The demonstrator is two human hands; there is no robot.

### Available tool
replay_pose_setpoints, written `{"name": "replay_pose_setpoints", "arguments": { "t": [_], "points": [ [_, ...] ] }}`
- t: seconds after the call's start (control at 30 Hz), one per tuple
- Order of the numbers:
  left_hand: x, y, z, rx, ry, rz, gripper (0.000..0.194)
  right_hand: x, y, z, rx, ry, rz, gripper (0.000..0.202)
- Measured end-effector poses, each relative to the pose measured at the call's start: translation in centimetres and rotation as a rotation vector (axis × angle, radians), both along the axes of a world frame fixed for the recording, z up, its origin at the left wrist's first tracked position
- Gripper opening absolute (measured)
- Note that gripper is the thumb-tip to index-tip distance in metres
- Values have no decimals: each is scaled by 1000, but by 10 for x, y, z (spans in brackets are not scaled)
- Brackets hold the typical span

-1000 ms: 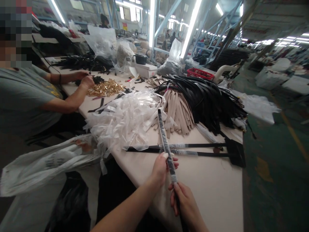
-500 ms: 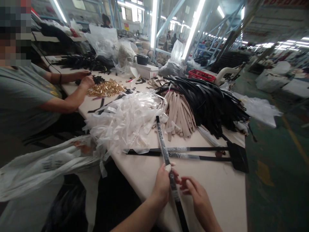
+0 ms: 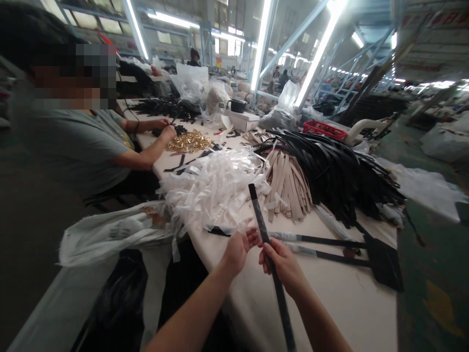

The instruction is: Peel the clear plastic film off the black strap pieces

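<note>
My right hand (image 3: 279,260) grips a long flat black strap (image 3: 280,298), thumb on top and fingers curled around it. The strap runs from the table's front edge up toward the pile of crumpled clear film strips (image 3: 208,183). My left hand (image 3: 238,248) is beside the strap, palm turned up, its fingers loosely bent and apart. Something whitish covers its thumb tip; I cannot tell whether this is film or a cover. Behind my hands lies a black piece with two long straps (image 3: 384,261), partly wrapped in clear film.
Beige strips (image 3: 287,188) and a heap of black straps (image 3: 340,176) lie farther back. A co-worker (image 3: 84,142) sits at the left, hands near gold metal pieces (image 3: 190,142). A red basket (image 3: 324,129) stands at the back. A white sack (image 3: 117,232) hangs by the left edge.
My right hand has closed on the strap, while my left hand has let go and moved to its left side. The view has shifted left, showing more of the co-worker.
</note>
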State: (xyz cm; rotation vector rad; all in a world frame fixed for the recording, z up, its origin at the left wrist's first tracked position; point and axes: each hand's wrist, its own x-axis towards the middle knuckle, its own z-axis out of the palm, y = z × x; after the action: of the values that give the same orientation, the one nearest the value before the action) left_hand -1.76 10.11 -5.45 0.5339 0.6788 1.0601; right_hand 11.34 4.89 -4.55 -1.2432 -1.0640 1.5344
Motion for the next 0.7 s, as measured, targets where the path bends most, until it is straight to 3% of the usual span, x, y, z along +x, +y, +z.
{"name": "replay_pose_setpoints", "arguments": {
  "t": [0.1,0.17,0.23,0.3,0.4,0.47,0.6,0.7],
  "points": [
    [0,31,27,67,10,12,34,-2,-15,-3,-33,-53,55,37],
    [8,35,35,141,79,58,30,4,-9,4,44,-182,27,36],
    [17,27,37,251,160,43,28,15,7,22,189,-337,-66,39],
    [23,14,36,363,244,-9,29,24,28,50,335,-463,-126,43],
    [25,-5,32,430,302,-70,29,31,53,96,546,-641,-21,27],
    [24,-15,29,435,301,-98,28,34,61,124,658,-712,-10,28],
    [21,-34,18,481,338,-193,27,54,59,163,653,-591,-278,27],
    [23,-44,6,506,409,-281,23,76,52,174,657,-521,-495,30]
  ]
}}
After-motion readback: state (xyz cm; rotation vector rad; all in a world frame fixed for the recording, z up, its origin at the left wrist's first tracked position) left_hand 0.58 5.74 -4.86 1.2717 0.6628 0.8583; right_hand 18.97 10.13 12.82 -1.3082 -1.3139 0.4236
